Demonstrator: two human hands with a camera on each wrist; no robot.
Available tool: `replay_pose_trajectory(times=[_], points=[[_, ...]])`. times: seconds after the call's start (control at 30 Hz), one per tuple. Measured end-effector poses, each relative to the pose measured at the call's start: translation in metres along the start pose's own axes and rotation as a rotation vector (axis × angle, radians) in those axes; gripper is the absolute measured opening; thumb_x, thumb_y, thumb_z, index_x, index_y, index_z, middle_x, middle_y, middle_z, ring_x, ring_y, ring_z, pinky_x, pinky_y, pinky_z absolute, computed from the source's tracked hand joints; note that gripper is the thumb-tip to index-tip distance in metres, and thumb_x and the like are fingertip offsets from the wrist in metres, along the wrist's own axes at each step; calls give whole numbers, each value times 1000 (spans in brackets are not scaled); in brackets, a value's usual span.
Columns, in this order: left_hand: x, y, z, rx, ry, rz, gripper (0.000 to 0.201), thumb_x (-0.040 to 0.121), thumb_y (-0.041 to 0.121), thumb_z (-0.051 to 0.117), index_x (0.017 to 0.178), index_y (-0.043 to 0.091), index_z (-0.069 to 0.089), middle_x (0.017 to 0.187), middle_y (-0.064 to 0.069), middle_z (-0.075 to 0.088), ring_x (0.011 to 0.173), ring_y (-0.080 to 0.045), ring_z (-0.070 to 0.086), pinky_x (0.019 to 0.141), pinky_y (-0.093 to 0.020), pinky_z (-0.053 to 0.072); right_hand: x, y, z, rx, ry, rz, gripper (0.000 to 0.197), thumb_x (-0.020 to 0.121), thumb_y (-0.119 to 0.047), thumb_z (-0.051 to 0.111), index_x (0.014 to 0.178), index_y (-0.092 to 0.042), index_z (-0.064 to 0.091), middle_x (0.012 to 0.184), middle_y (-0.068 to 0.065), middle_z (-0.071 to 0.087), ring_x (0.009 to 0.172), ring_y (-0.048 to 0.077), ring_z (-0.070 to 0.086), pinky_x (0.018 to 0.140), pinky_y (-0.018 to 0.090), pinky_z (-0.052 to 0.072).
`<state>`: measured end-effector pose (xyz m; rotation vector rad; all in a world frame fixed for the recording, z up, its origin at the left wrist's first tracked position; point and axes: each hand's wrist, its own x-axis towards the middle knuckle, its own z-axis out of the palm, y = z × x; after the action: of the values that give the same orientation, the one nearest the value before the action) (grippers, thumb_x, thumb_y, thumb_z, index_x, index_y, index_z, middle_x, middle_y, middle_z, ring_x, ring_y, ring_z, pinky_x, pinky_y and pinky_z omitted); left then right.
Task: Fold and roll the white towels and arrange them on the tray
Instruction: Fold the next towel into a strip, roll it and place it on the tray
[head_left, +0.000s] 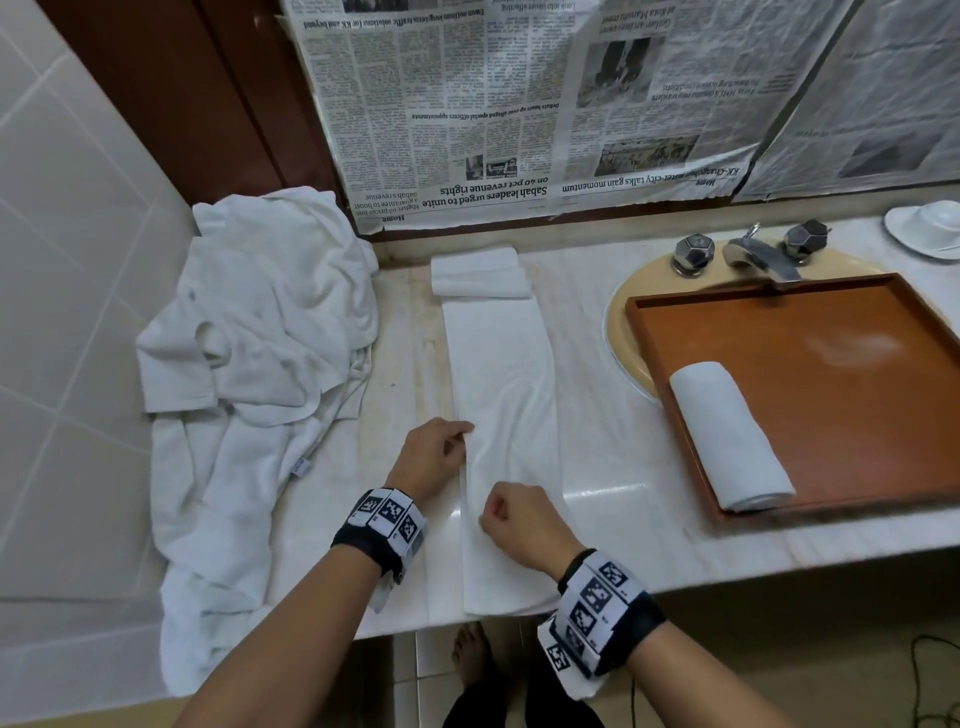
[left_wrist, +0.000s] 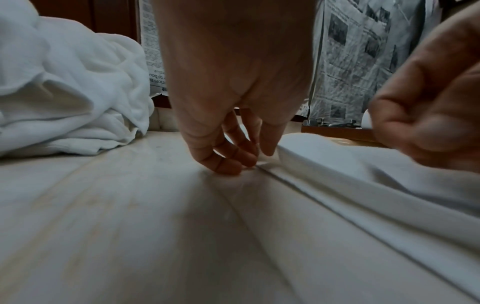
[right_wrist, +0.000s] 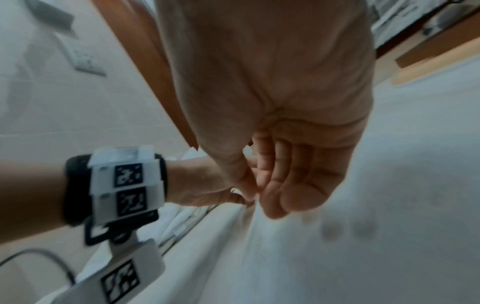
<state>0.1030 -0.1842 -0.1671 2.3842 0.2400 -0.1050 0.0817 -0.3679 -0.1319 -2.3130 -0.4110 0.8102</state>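
A long white towel (head_left: 504, 374), folded into a narrow strip, lies on the marble counter and runs away from me; its far end is doubled over. My left hand (head_left: 465, 436) pinches the strip's left edge, its fingertips (left_wrist: 228, 166) down on the counter. My right hand (head_left: 493, 519) is curled over the near part of the strip, thumb against forefinger on a raised fold (right_wrist: 257, 203). On the right, a brown wooden tray (head_left: 831, 374) holds one rolled white towel (head_left: 727, 436) at its left side.
A heap of loose white towels (head_left: 260, 338) fills the counter's left end against the tiled wall. The tray rests over a yellow sink (head_left: 623, 312) below a chrome tap (head_left: 763, 254). A white dish (head_left: 930, 228) stands at the far right. Newspaper (head_left: 519, 104) covers the back wall.
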Motion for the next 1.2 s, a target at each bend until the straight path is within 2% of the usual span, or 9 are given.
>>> replay_pose_trajectory(times=[0.1,0.2,0.33,0.47,0.6,0.73,0.9,1.1,1.2], points=[[-9,2,5,-61,39,-65,33,94,19,61,126,16,66,106,-2,67,99,-16,62,94,-20,42,12,11,-16,24,250,-50,9,92,-22,57,89,-14,60,87,-1,63,78,17,60,76,36,53],[-15,6,11,-112,49,-104,33,89,29,70,121,20,65,94,1,66,88,-13,61,88,-22,45,33,27,-32,-51,414,30,13,95,-25,52,99,-12,55,101,2,56,88,23,57,75,36,47],[-16,5,17,-124,78,-127,33,85,11,70,118,15,66,88,1,64,81,-12,60,83,-19,47,52,40,-41,-106,346,201,29,97,-36,53,106,-8,52,109,7,51,99,28,54,78,35,43],[-15,3,19,-130,88,-139,32,84,5,67,114,15,67,85,-1,64,74,-11,58,75,-12,45,65,39,-41,-195,302,205,21,98,-25,49,104,-6,53,106,8,55,89,25,51,72,31,37],[-13,2,19,-143,80,-154,31,84,5,66,113,16,66,84,1,62,74,-11,57,78,-19,48,66,42,-47,-234,285,120,16,97,-19,46,90,-8,54,92,6,60,80,22,52,66,31,40],[-12,4,20,-144,78,-161,32,84,5,65,113,16,66,85,2,61,76,-13,57,81,-24,49,62,54,-64,-72,299,121,15,94,-18,51,86,-9,60,83,4,64,80,23,58,69,32,46],[-13,5,21,-143,74,-150,31,83,6,65,110,20,64,82,4,60,75,-12,56,79,-27,50,51,80,-87,76,372,177,11,91,-17,57,84,-13,64,78,-3,64,75,9,52,65,25,35],[-14,8,25,-167,68,-168,29,84,6,63,110,19,64,85,6,60,74,-9,54,81,-24,47,52,85,-86,89,367,294,9,88,-22,56,89,-13,57,85,1,62,83,23,59,74,36,49],[-14,13,25,-144,78,-171,28,88,12,62,115,19,60,84,5,59,76,-11,55,80,-27,49,54,77,-84,34,380,293,22,92,-36,58,92,-14,55,88,1,60,83,23,57,72,35,45]])
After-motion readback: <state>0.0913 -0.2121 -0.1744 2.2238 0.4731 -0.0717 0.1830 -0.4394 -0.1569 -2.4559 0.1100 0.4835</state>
